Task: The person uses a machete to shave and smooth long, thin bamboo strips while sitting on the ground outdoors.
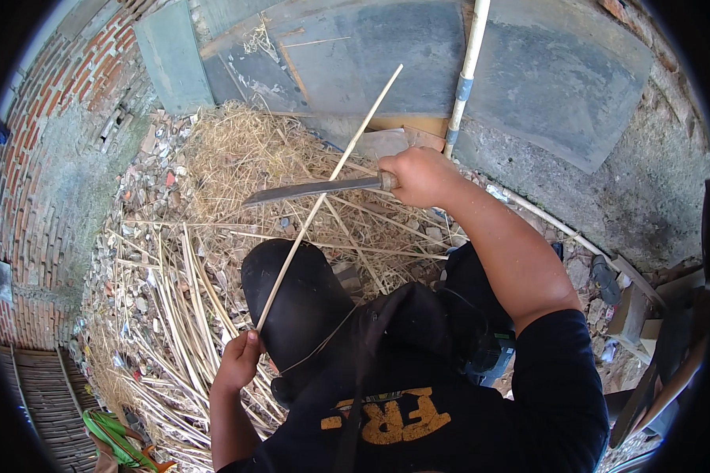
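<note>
My left hand [239,359] is closed round the near end of a long, pale bamboo strip [357,135], which slants up and away to the right across my dark-clothed knee. In my right hand [420,178] is the handle of a machete [312,190], held out in front of me. Its long, worn blade points left and crosses the strip around the middle. Whether the edge touches the strip or passes just over it, I cannot tell.
Many pale strips [183,315] lie in a heap at my left. Beyond my knees is a pile of dry shavings [244,158] on rubble. A white pipe [467,79] stands against grey panels [371,59]; a brick wall [43,158] rises at the left.
</note>
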The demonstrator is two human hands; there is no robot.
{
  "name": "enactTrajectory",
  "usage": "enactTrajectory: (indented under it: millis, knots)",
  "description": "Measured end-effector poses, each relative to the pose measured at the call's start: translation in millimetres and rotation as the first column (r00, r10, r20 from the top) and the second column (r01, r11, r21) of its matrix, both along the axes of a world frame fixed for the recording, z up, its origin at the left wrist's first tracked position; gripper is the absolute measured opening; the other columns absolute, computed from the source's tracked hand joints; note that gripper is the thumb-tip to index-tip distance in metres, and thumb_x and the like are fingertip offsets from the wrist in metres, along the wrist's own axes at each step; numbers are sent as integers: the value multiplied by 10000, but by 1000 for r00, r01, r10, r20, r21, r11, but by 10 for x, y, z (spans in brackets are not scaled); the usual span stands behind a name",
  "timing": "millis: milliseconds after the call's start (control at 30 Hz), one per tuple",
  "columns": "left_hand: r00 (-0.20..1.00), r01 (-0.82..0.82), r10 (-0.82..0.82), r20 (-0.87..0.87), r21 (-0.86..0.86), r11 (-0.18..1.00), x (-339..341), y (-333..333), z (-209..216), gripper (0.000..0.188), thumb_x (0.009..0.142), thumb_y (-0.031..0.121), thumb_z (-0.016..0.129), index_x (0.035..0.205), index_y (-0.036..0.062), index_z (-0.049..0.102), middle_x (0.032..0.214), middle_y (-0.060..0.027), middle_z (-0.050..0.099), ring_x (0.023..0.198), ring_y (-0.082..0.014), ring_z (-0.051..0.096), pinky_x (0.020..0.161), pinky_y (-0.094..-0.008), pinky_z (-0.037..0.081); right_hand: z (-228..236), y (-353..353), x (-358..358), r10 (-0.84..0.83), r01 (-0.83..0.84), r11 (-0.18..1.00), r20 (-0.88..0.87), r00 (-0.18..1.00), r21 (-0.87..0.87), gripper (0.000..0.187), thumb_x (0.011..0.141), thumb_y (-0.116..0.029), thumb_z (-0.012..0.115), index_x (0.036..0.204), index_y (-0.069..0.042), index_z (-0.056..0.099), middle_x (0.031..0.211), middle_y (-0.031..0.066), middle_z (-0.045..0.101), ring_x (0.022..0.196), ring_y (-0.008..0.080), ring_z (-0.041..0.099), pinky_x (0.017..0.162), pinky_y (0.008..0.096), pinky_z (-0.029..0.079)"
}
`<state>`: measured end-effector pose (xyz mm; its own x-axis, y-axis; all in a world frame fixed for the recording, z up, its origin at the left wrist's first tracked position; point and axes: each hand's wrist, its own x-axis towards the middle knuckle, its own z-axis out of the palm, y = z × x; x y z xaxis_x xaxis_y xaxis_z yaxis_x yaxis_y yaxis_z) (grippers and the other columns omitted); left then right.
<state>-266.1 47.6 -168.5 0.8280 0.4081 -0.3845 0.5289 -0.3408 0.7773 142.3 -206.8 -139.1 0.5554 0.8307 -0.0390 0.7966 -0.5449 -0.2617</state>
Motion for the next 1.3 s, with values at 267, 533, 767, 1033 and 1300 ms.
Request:
enactTrajectory:
  millis: [267, 533, 767, 1033, 1300]
  knots:
    - [998, -58, 58, -7, -227, 972, -158, -4, 44, 366, 1089, 337, 418, 937, 41, 570, 643, 44, 459, 550, -51, 390, 510, -239, 331, -151, -40, 121, -20, 23, 990, -26, 999, 136, 235, 730, -130, 670, 954, -68, 634, 802, 197, 674, 835, 406, 673, 740, 510, 531]
    - [998, -47, 43, 53, 77, 996, 1, -173, 102, 364, 1077, 287, 447, 906, 4, 597, 627, -8, 498, 582, -92, 438, 550, -276, 368, 5, 16, -34, 10, -10, 1000, -8, 1000, -16, 295, 788, -161, 674, 1080, -118, 659, 941, 146, 714, 933, 354, 691, 812, 487, 555]
    - [1000, 19, -20, 6, 193, 981, 34, -148, 23, 445, 1073, 326, 450, 816, -8, 594, 618, -76, 527, 595, -164, 495, 575, -341, 409, -68, 0, 70, -28, 34, 998, -96, 995, 55, 289, 784, -158, 679, 1071, -126, 663, 917, 136, 717, 910, 348, 696, 793, 478, 559]
    - [998, 49, -55, 17, 252, 967, 34, -106, -37, 450, 1075, 319, 446, 801, -12, 581, 641, -94, 556, 602, -166, 511, 586, -340, 427, -120, 144, -1, -14, 25, 995, -108, 994, 99, 253, 762, -138, 679, 1004, -68, 662, 880, 169, 705, 867, 378, 684, 767, 489, 549]
    - [998, 61, -60, -11, 203, 977, 23, -97, 69, 477, 1081, 376, 404, 822, 13, 572, 635, -15, 510, 586, -115, 468, 566, -309, 399, -283, 145, 112, -62, 69, 991, -67, 996, 113, 250, 806, -159, 657, 1043, -80, 666, 918, 169, 704, 928, 365, 682, 812, 480, 553]
